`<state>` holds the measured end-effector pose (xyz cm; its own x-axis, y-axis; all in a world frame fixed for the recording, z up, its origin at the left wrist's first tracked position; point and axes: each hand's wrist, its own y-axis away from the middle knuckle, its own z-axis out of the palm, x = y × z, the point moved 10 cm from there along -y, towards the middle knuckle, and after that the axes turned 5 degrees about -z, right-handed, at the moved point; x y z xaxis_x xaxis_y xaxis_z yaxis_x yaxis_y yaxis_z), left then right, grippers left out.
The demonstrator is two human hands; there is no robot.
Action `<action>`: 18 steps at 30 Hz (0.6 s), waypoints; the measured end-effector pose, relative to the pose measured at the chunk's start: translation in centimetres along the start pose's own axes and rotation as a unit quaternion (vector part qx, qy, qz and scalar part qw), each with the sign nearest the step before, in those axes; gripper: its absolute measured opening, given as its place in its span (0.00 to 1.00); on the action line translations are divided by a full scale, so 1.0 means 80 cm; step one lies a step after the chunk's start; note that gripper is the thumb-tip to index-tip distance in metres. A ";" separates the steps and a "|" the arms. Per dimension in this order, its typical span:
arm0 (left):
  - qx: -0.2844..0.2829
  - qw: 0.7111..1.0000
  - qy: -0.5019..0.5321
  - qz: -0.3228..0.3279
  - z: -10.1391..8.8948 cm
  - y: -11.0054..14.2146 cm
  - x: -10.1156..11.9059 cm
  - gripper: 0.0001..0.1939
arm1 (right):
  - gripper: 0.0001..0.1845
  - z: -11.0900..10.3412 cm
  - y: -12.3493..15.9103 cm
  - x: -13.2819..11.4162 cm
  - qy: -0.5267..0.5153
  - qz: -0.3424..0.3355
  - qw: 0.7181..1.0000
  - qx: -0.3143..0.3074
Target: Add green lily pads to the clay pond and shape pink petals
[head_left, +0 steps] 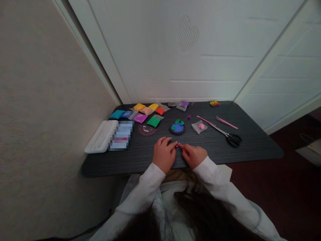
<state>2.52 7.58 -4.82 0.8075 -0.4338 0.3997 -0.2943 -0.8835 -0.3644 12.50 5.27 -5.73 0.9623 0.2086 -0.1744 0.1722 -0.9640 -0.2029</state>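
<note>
A tiny pink-and-white piece (178, 144) lies on the dark table between my fingertips. My left hand (164, 154) rests on the table with fingers apart, its index fingertip touching the piece. From the right, my right hand (194, 156) is closed in a pinch close to the same piece; whatever it grips is too small to make out. Just beyond my hands is a round blue clay disc (178, 128) with a dark beaded rim and green leaf shapes (177, 121). To its right, a clear bag (198, 129) carries a pink clay lump (201, 126).
Black-handled scissors (233, 139), pink tweezers (227, 122) and a thin pink stick (204, 120) lie right. Several coloured clay packets (140, 118) spread back left, near a white tray (101, 137). A small purple piece (189, 116) sits behind. The table (260, 147) meets a white door.
</note>
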 end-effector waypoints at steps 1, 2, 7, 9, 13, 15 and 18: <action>0.005 1.000 0.006 -0.002 -0.001 0.000 -0.001 0.14 | 0.16 -0.001 0.000 -0.001 0.000 -0.001 1.000 -0.002; 0.011 1.000 0.012 -0.004 -0.003 -0.001 -0.002 0.14 | 0.16 -0.002 0.000 -0.002 0.000 -0.002 1.000 -0.004; 0.033 0.999 0.039 -0.012 -0.010 -0.002 -0.005 0.10 | 0.16 -0.006 0.006 0.001 0.000 -0.006 1.000 -0.011; 0.032 0.999 0.043 -0.010 -0.010 -0.001 -0.004 0.08 | 0.16 -0.008 0.010 0.002 -0.001 -0.012 1.000 -0.006; 0.015 0.999 0.039 0.004 -0.007 -0.001 0.002 0.08 | 0.16 -0.009 0.014 0.003 0.000 -0.024 1.000 0.011; 0.005 0.999 0.031 0.010 -0.005 0.000 0.005 0.08 | 0.16 -0.007 0.014 0.004 0.003 -0.022 1.000 0.022; -0.005 1.000 0.020 0.013 -0.002 0.001 0.006 0.09 | 0.15 -0.003 0.014 0.007 -0.010 -0.020 0.999 0.042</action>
<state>2.81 7.30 -4.52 0.7782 -0.4626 0.4246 -0.3194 -0.8738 -0.3666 13.27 4.23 -5.82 0.9503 0.2512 -0.1837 0.1917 -0.9375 -0.2905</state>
